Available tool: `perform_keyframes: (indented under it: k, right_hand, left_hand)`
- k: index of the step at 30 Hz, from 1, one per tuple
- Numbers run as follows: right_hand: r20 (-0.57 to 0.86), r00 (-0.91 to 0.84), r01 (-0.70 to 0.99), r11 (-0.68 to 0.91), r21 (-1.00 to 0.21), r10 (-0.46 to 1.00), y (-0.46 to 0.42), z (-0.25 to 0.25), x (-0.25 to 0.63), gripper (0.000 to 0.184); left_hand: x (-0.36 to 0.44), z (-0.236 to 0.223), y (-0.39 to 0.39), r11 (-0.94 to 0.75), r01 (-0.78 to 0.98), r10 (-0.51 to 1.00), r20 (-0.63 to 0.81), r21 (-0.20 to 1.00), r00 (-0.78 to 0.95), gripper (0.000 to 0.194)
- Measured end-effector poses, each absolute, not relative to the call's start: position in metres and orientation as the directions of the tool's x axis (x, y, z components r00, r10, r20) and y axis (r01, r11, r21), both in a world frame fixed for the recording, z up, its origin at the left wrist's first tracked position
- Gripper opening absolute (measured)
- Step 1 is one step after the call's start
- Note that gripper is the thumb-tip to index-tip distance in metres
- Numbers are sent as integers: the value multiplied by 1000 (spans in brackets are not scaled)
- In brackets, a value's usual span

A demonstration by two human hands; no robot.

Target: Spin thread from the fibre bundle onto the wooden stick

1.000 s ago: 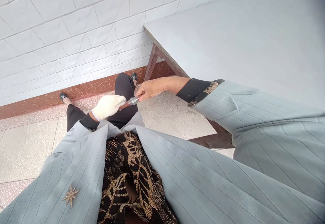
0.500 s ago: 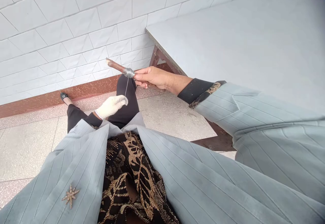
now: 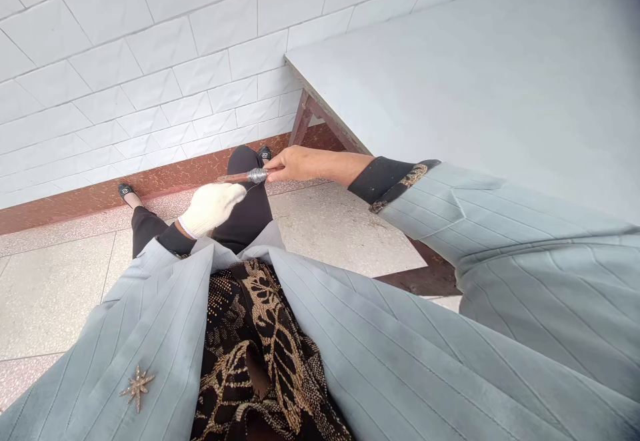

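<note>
The coat (image 3: 440, 347) is pale blue-grey with fine slanting seams, open over a black top (image 3: 285, 341) patterned with gold leaves and dots. A star-shaped, brownish-gold brooch (image 3: 137, 387) sits on its left front. The right sleeve (image 3: 435, 204) meets a black cuff (image 3: 375, 177) with a gold-patterned band. The left hand (image 3: 213, 207) wears a cream glove (image 3: 203, 214); the right hand (image 3: 285, 163) is bare. The trousers (image 3: 256, 217) are black, the shoes (image 3: 125, 190) black with pale round emblems.

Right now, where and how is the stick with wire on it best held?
Probably by the end right of the wire coil, coming from the right, as the right hand does. The stick is slim and points sideways, so should close easily in the palm; the coil bulges, and a thin strand runs toward the gloved left hand.
</note>
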State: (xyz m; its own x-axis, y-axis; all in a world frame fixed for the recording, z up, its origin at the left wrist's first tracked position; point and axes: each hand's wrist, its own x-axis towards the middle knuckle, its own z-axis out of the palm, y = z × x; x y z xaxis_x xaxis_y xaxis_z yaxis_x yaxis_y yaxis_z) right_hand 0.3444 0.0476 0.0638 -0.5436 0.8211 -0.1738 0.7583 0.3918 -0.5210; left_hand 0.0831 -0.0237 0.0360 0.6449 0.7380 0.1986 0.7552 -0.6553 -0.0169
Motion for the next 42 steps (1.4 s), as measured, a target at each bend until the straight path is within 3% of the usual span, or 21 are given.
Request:
perform_keyframes:
  k: [3, 5, 8, 10, 13, 17, 20, 25, 30, 34, 38, 40, 42]
  right_hand:
    - [-290, -654, 723, 464, -512, 699, 46, 62, 345, 29]
    - [-385, -724, 679, 491, -546, 573, 44, 63, 345, 28]
    - [-469, -805, 594, 468, -655, 365, 41, 67, 343, 28]
    - [-419, -860, 508, 425, -749, 290, 39, 69, 343, 30]
    - [-247, -894, 380, 343, -859, 374, 39, 71, 343, 30]
    - [-50, -758, 239, 205, -949, 650, 38, 68, 341, 26]
    - [-14, -604, 213, 144, -966, 797, 38, 66, 338, 24]
    - [-78, -397, 399, 95, -912, 914, 44, 65, 339, 20]
    - [-177, -396, 750, 206, -629, 901, 51, 66, 343, 24]
    - [-272, -515, 812, 361, -458, 813, 48, 67, 343, 27]
    - [-476, -660, 746, 430, -509, 581, 42, 68, 342, 26]
    - [-538, -729, 684, 428, -591, 423, 40, 69, 342, 28]
    - [-513, -796, 605, 399, -689, 322, 40, 71, 342, 31]
  left_hand:
    - [80, 38, -22, -661, 750, 724, 236, -33, 649, 29]
    - [78, 39, -20, -665, 746, 730, 240, 32, 640, 28]
    - [80, 39, -16, -624, 731, 781, 198, 276, 592, 27]
    - [83, 37, -16, -567, 683, 804, 132, 460, 579, 25]
    - [90, 31, -19, -511, 619, 800, 66, 596, 596, 26]
    - [93, 26, -21, -455, 572, 825, 82, 682, 559, 28]
    - [90, 25, -18, -453, 613, 853, 115, 647, 509, 25]
    - [90, 25, -17, -568, 717, 802, 75, 404, 593, 25]
    - [89, 34, -21, -582, 808, 812, 113, 87, 573, 31]
    - [83, 41, -23, -579, 815, 798, 178, -43, 576, 33]
    - [81, 41, -19, -593, 805, 789, 198, 2, 581, 32]
    - [80, 40, -17, -589, 799, 803, 202, 122, 561, 29]
    - [81, 37, -15, -556, 770, 830, 165, 314, 532, 27]
